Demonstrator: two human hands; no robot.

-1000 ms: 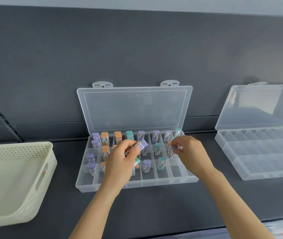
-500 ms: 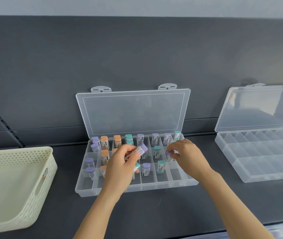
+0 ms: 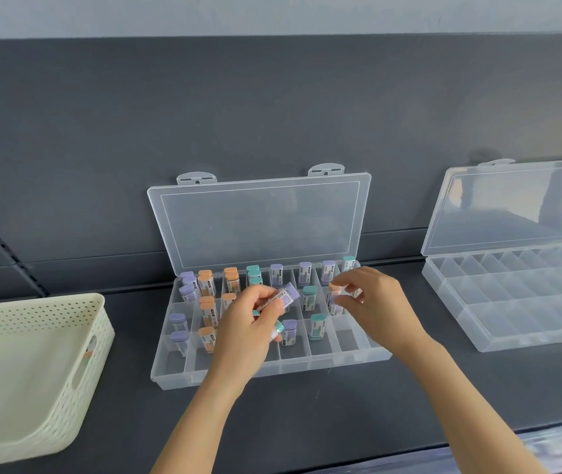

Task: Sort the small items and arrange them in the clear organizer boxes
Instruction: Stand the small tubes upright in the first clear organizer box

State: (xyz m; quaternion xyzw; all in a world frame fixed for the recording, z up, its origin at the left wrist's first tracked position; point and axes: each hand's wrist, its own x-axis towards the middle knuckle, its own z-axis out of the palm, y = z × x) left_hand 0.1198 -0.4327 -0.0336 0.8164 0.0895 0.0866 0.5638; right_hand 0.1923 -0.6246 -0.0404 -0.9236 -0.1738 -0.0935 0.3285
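Both hands are busy over the middle box, which sits open on the shelf with its lid leaning back. The left hand has a closed grip on a purple item, pinched between thumb and fingertips above the centre columns. A teal item is tucked lower in the same palm. The right hand pinches what looks like an orange item over the right-hand columns, fingers curled in tight.

The rest of the capped items stand upright in the compartments, roughly grouped by colour. The front row is mostly bare.

My guess is these are light, stiff little plastic things with smooth labels, so a bit slippery. I'd take them by the long flat sides just under the cap, then drop them in cap up. Holding two in one hand is the risky bit, as the teal one could slide out.

The second box on the right has nothing in it, and a cream basket sits to the left.
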